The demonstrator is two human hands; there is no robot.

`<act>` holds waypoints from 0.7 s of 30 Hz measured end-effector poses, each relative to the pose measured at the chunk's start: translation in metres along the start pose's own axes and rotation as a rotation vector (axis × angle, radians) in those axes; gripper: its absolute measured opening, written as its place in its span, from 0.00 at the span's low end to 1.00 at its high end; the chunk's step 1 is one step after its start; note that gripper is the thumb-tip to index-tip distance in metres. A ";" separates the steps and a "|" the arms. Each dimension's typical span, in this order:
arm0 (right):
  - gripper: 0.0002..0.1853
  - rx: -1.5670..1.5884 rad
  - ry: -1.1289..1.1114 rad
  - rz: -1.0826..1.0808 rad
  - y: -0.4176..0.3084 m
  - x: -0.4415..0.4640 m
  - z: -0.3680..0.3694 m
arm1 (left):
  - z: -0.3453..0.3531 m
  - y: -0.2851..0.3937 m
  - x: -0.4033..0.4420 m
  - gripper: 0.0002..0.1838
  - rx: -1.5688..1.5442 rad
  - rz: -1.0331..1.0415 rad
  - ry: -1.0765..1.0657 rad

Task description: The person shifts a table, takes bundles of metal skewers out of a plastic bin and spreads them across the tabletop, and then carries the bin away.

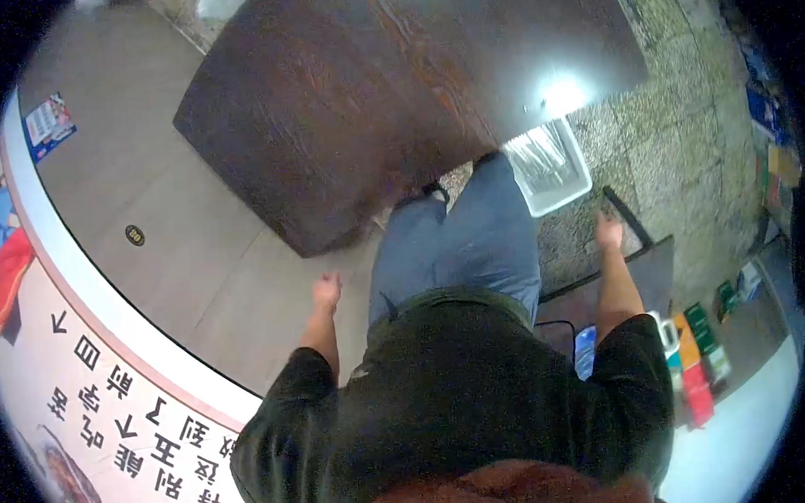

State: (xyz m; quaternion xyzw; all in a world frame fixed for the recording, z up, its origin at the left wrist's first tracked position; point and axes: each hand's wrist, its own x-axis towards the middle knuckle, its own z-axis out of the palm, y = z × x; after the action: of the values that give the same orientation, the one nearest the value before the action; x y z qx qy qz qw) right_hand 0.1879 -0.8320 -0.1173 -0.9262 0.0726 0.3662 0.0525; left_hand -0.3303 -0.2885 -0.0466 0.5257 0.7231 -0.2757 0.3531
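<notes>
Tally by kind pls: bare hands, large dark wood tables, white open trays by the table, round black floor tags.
Bare hands: 2 (left hand, right hand)
Large dark wood table: 1
White open tray: 1
Round black floor tag: 1
Total: 5

Dim and grainy overall; blown out in a hard white glare on the right of the dark table. Pale and brighter along the near-left lettered panel, deeply shadowed in the dark shirt. Soft at the left hand and right hand. Bowed toward the edges, black at the corners.
</notes>
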 end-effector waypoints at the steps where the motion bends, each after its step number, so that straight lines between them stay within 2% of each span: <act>1: 0.26 0.097 -0.012 -0.002 0.038 -0.015 0.043 | -0.002 0.011 0.008 0.18 0.074 0.000 0.018; 2: 0.25 0.195 -0.021 -0.011 0.063 -0.027 0.071 | -0.008 0.021 0.018 0.18 0.091 0.128 0.022; 4: 0.21 0.192 -0.027 0.055 0.048 -0.089 0.096 | -0.018 0.060 0.028 0.20 0.172 0.417 0.094; 5: 0.20 0.238 -0.064 0.057 0.055 -0.107 0.118 | -0.022 0.083 0.026 0.20 0.117 0.404 -0.009; 6: 0.20 0.288 -0.096 0.058 0.063 -0.122 0.141 | -0.023 0.117 0.005 0.19 0.203 0.428 0.001; 7: 0.20 0.254 -0.093 0.068 0.036 -0.145 0.127 | -0.019 0.131 0.011 0.19 0.212 0.485 -0.032; 8: 0.23 0.397 -0.129 0.196 0.038 -0.152 0.137 | -0.013 0.144 0.016 0.19 0.219 0.541 -0.064; 11: 0.24 0.403 -0.074 0.207 0.038 -0.182 0.135 | 0.015 0.195 -0.011 0.19 0.288 0.570 -0.090; 16: 0.25 0.463 -0.003 0.272 0.088 -0.192 0.167 | 0.087 0.220 -0.020 0.18 0.336 0.704 -0.225; 18: 0.26 0.508 -0.059 0.279 0.104 -0.186 0.169 | 0.119 0.223 -0.029 0.18 0.401 0.760 -0.267; 19: 0.26 0.536 -0.085 0.274 0.111 -0.177 0.172 | 0.134 0.222 -0.031 0.18 0.474 0.957 -0.270; 21: 0.24 0.493 0.000 0.205 0.129 -0.153 0.192 | 0.170 0.222 -0.032 0.19 0.561 0.982 -0.321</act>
State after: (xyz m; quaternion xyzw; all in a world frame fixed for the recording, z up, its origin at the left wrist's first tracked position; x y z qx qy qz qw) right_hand -0.0737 -0.9149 -0.1575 -0.8732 0.2532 0.3409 0.2391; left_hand -0.0747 -0.3715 -0.1291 0.8242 0.2317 -0.3368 0.3920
